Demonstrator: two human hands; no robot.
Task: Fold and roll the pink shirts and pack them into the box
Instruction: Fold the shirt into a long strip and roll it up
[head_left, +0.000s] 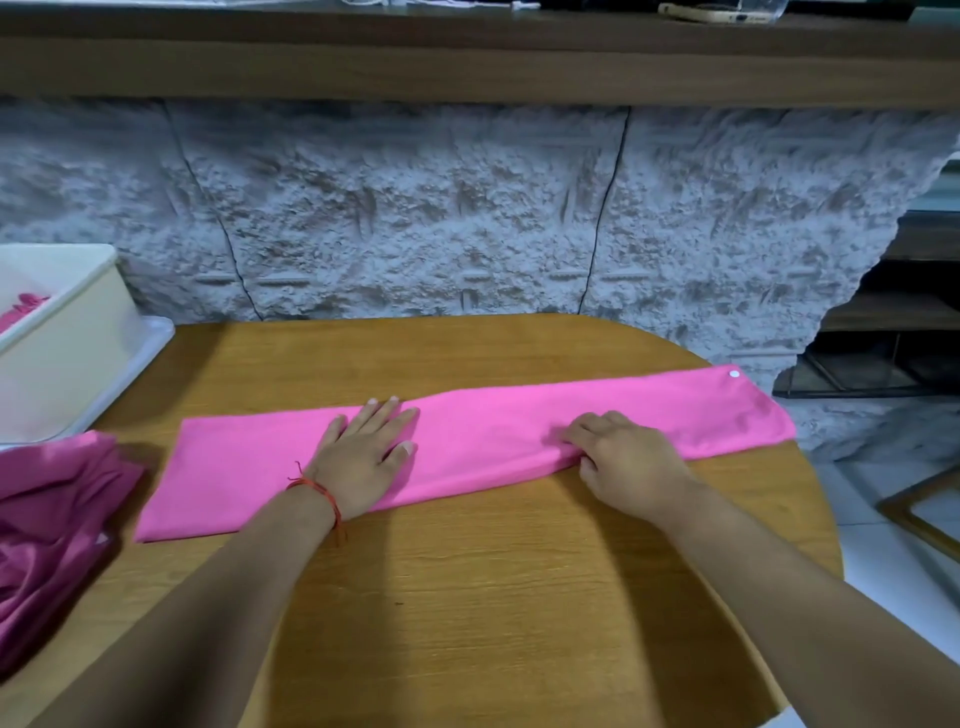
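Rough grey stone cladding (415, 208) backs a round wooden bench (467, 597). Across it, from 8 o'clock to 2 o'clock, lies the pink shirt (493, 431), folded into a long flat strip. The left grip (363, 457) rests released on the strip's middle, palm down and fingers straight. The right grip (623, 462) has its fingers curled at the near edge, apparently pinching the fold. At 9 o'clock stands the cream box (67, 332) with something pink inside, and a heap of darker pink shirts (47, 519) sits at 8 o'clock. The fabric looks light, soft and limp, likely to slide on wood. Rolling it probably wants a hold on one short end, keeping the layers tight.
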